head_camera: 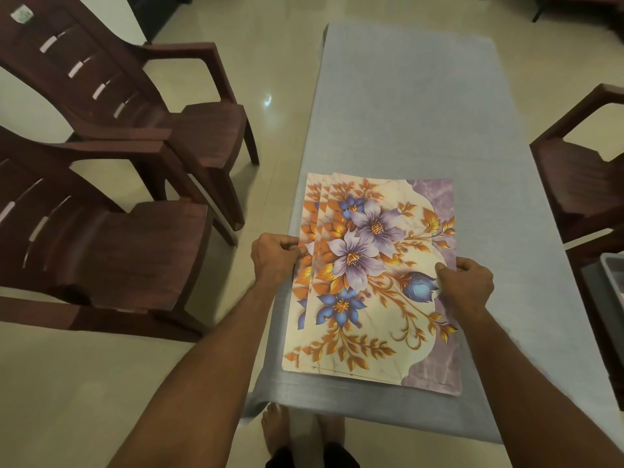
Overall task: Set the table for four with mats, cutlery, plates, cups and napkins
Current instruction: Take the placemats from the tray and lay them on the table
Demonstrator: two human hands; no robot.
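Far left, two dark brown plastic armchairs (pixel 111 184) stand one behind the other on the pale tiled floor (pixel 67 383), well apart from the table edge. The left hand (pixel 274 257) comes next: its fingers are curled and pinch the left edges of the floral placemats (pixel 371 282), the thumb on top and the fingertips seemingly tucked among the fanned edges, though which mat they catch cannot be told. The mats lie as a slightly fanned stack on the near part of the long table, on its grey-blue tablecloth (pixel 422 113); three offset left edges show, the top mat printed with purple and blue flowers, orange leaves and a purple marbled band along its right side. The stack's near left corner sits close to the cloth's left border. The right hand (pixel 467 282) grips the stack's right edge about halfway along, thumb pressed on the printed face beside a blue bud, the other fingers curled under the marbled band. Below the table edge, the person's bare feet (pixel 275 427) show on the floor. At the far right stands another brown armchair (pixel 580 177), and just in front of it the corner of a grey tray (pixel 613 275).
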